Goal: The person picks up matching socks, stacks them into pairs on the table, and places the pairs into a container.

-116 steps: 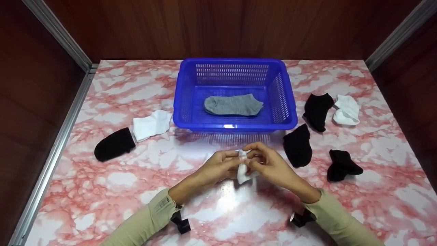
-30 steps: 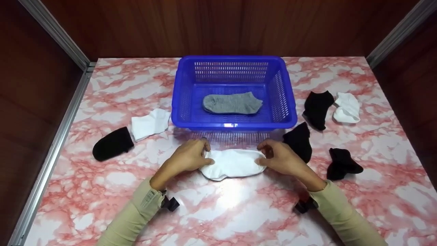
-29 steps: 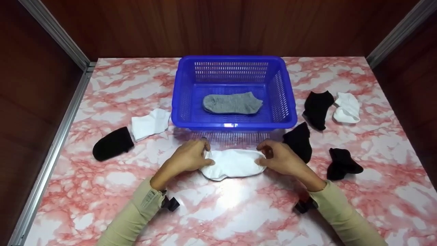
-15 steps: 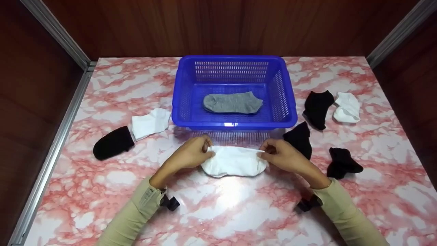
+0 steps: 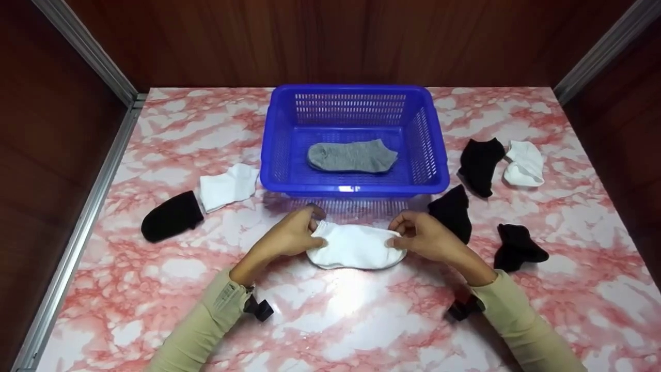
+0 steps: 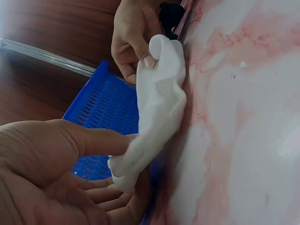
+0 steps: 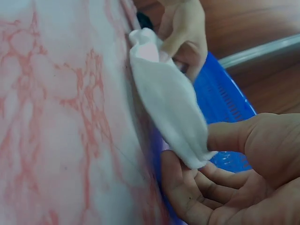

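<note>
A white ankle sock [image 5: 356, 247] is stretched lengthwise between my two hands, just in front of the blue basket. My left hand [image 5: 292, 232] pinches its left end between thumb and fingers. At the other end, my right hand [image 5: 431, 236] pinches the sock the same way. In the left wrist view the sock [image 6: 161, 96] appears tilted up off the tabletop, its fabric slightly creased. From the right wrist the sock [image 7: 168, 101] shows smoother, with the right fingers [image 7: 176, 187] beneath its near end.
The blue basket [image 5: 356, 189] holds a grey sock [image 5: 352, 156]. To the left lie a folded white sock [image 5: 227, 187] and a black sock [image 5: 172, 216]. On the right are black socks [image 5: 481, 166], [image 5: 519, 247], another black sock [image 5: 452, 213] near my right hand, and a white sock [image 5: 524, 163].
Earlier the white sock was bunched between both hands held close together. The hands then moved apart and spread it out. In the last half second its top edge has slackened and lowered slightly.
</note>
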Demonstrator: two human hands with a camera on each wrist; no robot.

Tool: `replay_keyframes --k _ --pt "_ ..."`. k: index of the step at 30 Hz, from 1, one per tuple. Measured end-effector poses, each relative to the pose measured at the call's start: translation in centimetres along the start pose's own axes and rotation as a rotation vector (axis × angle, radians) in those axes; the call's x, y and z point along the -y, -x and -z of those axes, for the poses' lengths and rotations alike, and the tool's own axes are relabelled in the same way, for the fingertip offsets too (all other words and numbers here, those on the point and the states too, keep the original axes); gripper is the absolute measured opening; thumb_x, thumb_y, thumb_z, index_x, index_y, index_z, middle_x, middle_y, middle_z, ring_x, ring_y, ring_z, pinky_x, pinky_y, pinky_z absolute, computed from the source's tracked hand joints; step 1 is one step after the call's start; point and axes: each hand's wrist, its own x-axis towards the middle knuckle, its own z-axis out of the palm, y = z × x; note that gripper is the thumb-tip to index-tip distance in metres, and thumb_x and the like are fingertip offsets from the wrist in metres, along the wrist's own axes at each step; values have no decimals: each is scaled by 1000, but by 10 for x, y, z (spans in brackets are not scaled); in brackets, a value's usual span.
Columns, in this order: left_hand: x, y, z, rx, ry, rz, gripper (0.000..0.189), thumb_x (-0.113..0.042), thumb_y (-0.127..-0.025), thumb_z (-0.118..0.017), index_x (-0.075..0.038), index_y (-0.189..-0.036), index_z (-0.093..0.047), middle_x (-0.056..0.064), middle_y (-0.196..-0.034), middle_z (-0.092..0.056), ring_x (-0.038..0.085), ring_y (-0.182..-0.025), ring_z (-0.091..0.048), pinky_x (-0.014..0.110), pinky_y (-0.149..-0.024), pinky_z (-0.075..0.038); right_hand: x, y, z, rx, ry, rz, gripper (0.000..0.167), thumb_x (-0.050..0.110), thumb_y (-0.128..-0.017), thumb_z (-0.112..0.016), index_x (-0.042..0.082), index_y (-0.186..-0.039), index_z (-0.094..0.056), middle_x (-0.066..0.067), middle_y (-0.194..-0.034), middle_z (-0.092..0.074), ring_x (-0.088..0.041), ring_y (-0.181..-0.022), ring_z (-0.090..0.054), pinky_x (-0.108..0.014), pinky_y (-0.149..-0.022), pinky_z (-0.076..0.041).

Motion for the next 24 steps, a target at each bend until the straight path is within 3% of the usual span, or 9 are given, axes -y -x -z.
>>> replay_keyframes --k 5,9,12,14,18,24 --pt "2 -1 7 -15 33 51 35 -8 -88 -77 0 -120 -67 5 -97 -66 17 -90 -59 33 -87 -54 -2 1 6 26 56 -2 21 13 -92 -78 0 -108 -76 -9 -91 -71 -15 -81 -59 -19 -71 -50" --pt "5 -2 9 -10 87 19 10 -10 -91 -74 -7 -94 -65 -1 -82 -57 14 -78 -53 28 -73 -48 -1 1 7 28 40 -11 22 15 -94 -76 -1 -110 -76 -11 -94 -73 -15 -82 -63 -20 -72 -53" --pt "7 -3 9 -11 99 -6 20 -18 -93 -75 -13 -83 -59 -5 -72 -49 12 -68 -46 26 -62 -40 0 0 5 10 7 -17 22 17 -95 -76 2 -111 -76 -14 -102 -77 -18 -89 -69 -20 -76 -56" --pt "8 -4 8 -28 102 -7 19 -21 -93 -76 -10 -84 -63 -6 -71 -49 10 -65 -46 24 -60 -39 1 0 4 -10 -6 -10 22 18 -95 -76 4 -112 -77 -16 -107 -78 -20 -94 -71 -21 -80 -56" --pt "9 -6 7 -46 79 33 24 -21 -93 -76 0 -105 -75 -2 -78 -63 10 -69 -54 22 -62 -45 -1 -1 4 -17 -56 -15 23 15 -94 -78 3 -113 -78 -18 -110 -79 -18 -93 -73 -23 -76 -60" --pt "4 -3 12 -46 53 37 29 -14 -93 -73 3 -117 -74 11 -99 -75 17 -90 -65 31 -83 -57 -2 0 7 -17 -166 -31 24 9 -92 -79 -3 -113 -78 -23 -109 -78 -11 -84 -74 -28 -72 -64"
